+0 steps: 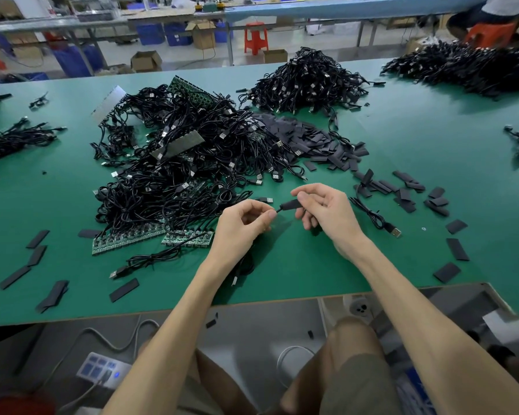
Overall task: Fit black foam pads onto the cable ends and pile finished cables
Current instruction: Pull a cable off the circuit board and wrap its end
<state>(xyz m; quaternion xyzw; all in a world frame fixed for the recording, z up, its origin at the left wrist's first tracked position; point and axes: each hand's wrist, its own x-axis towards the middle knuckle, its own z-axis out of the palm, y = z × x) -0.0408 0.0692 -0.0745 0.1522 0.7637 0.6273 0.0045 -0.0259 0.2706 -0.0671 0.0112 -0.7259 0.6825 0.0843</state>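
Over the green table (297, 265), my left hand (241, 226) pinches a thin black cable (243, 269) just behind its end; the rest of that cable hangs under my wrist. My right hand (324, 211) pinches a black foam pad (291, 204) that sits around that cable end. A big tangle of black cables (177, 163) with green circuit strips lies to the left and beyond. A heap of loose foam pads (321, 145) lies beyond my right hand. A tidier cable pile (306, 80) sits farther back.
Loose pads are scattered at right (457, 248) and at front left (36, 253). One single cable (375, 218) lies right of my right hand. More cable piles sit at far right (462, 65) and far left (12, 139). The table's front edge is close to my knees.
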